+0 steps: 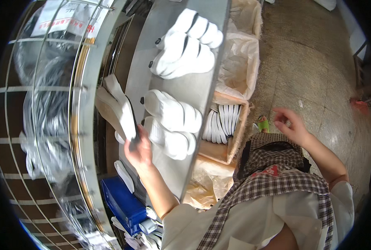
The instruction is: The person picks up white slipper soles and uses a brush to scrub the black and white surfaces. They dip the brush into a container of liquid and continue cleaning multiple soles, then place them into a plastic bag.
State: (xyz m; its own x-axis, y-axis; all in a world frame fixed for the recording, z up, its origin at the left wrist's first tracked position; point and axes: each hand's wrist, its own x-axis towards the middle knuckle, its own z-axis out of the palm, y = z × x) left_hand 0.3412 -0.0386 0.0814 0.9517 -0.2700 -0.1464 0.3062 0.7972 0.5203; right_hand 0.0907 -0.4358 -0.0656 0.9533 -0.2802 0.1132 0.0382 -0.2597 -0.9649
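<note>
My left hand (140, 146) is closed around the near end of a pair of shoe soles (118, 109), pale with a dark edge. They are raised and tilted beyond the left edge of the grey worktable. Beside that hand, white soles (169, 137) lie in overlapping groups on the table, and more white soles (183, 56) rest farther up. Small black pieces show at the left ends of some groups. My right hand (293, 127) hangs in the air at the right, in front of my checked apron. Its fingers are loosely bent and apart, with nothing in them.
Right of the grey worktable (135, 83) stands a lined box (219, 152) holding several upright white soles. Other plastic-lined boxes (237, 66) adjoin it. A blue crate (121, 204) sits at the lower left, near loose soles. Wire rack (44, 137) with plastic bags borders the left.
</note>
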